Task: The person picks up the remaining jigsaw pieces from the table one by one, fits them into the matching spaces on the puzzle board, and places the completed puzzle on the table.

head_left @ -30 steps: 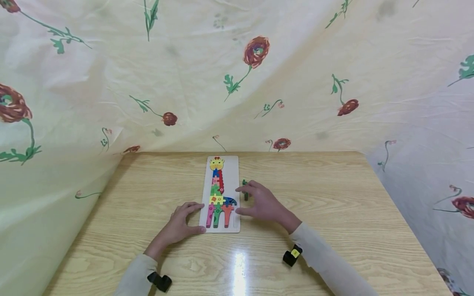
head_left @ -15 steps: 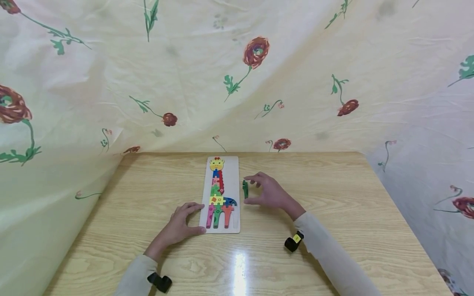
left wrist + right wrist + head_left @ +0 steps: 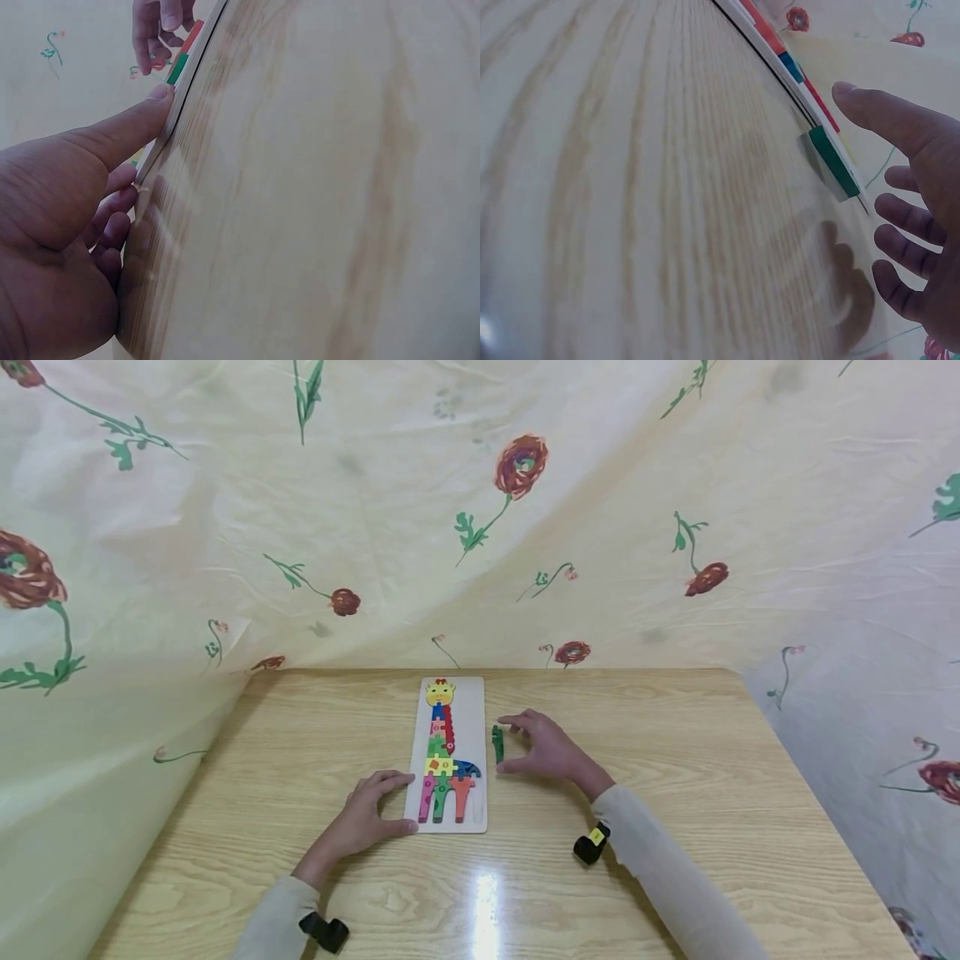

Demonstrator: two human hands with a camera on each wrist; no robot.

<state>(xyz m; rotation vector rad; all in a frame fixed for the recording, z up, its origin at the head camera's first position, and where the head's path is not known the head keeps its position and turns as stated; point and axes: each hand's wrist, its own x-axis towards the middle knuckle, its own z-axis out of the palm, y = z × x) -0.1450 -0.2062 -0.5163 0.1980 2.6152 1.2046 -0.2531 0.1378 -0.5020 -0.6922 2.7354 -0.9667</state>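
A white puzzle board [image 3: 471, 710] lies on the table with a giraffe of coloured pieces in it: a yellow head [image 3: 440, 694], a red mane [image 3: 449, 727], a dark blue rump piece [image 3: 467, 768], and pink, green and orange legs. A pale leg-shaped recess shows at its lower right. My left hand [image 3: 362, 817] rests thumb and fingertips on the board's left edge. Just right of the board lies a loose green puzzle piece [image 3: 498, 744], seen also beside the board in the right wrist view. My right hand [image 3: 551, 749] hovers by it, fingers spread and apart from it.
The wooden table [image 3: 675, 760] runs out to both sides of the board. A floral cloth [image 3: 615, 510] hangs along its back and sides. Black cameras are strapped at the wrists, and a light reflection shines near the front.
My right hand has drawn back to the right from the board's edge, uncovering more of the green puzzle piece, then stays nearly still. My left hand has not moved.
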